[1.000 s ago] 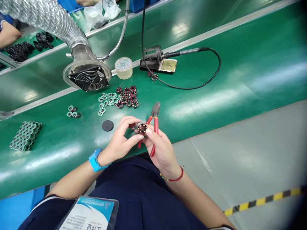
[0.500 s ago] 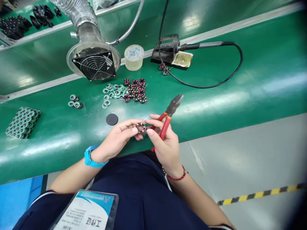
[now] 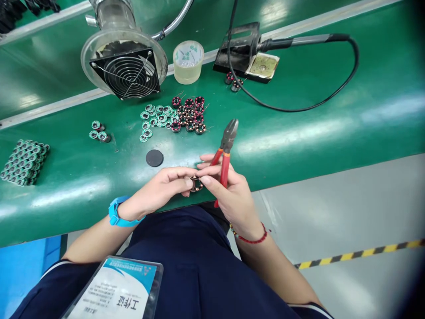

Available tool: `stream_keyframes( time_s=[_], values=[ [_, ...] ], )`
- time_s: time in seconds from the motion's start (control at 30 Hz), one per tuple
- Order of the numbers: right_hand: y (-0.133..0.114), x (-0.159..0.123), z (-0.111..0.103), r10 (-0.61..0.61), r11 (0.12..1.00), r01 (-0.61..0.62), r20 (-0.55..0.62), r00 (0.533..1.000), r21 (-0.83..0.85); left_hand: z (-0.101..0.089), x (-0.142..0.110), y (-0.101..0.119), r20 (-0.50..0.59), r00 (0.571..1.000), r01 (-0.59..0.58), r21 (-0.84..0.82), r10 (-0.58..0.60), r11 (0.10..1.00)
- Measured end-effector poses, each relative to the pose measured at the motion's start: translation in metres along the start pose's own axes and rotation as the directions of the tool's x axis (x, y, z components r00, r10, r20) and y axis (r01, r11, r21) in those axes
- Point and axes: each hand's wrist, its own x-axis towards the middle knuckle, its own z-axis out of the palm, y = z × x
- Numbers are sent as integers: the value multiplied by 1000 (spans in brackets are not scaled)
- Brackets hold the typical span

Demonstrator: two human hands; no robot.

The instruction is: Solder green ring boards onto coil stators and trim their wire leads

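Between its thumb and fingers, my left hand pinches a small ring-shaped motor stator with copper windings, near the bench's front edge. My right hand has red-handled cutting pliers lying across its palm and fingers, jaws pointing up and away. Its thumb and forefinger also touch the stator's right side. Beyond the hands sits a cluster of similar stators, several with thin wire ends sticking out. Small green circuit boards lie beside them on the left. A black disc rests nearer my left hand.
A fume extractor fan hangs at the back left, beside a tape roll. The soldering iron rests in its stand, its cable looping over the bench. Stacked board-topped parts stand at far left; a few more stand nearer.
The pliers have turned more upright, their jaws swinging left. My right thumb and fingers have closed in on the stator. The whole view has shifted slightly.
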Motion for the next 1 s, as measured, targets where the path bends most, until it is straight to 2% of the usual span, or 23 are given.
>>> stream_keyframes(
  time_s=[0.13,0.27,0.4,0.57,0.63,0.83,0.93,1.0],
  values=[
    [-5,1,-2,-5,998,12,100,995,-65,-2,-1,3,-11,1000,19,93,-18,996],
    [-8,1,1,-12,995,22,106,994,-97,0,-2,8,-20,999,51,132,-49,990],
    [-7,-1,4,-30,996,34,54,998,-78,2,-3,8,22,999,38,74,-40,997],
    [-5,-2,6,-17,1000,17,49,999,12,5,-1,4,73,996,57,-54,-53,997],
    [-4,-3,7,17,997,-21,50,999,70,5,-1,3,78,996,60,-82,-53,995],
    [-2,-2,8,206,951,-208,31,978,227,0,-3,1,95,992,81,38,-84,996],
    [2,-1,2,303,912,-269,-66,951,310,0,-4,0,77,990,117,12,-118,993],
    [5,-3,-4,315,919,-264,-144,938,294,1,-4,0,47,990,135,-61,-132,989]
  ],
)
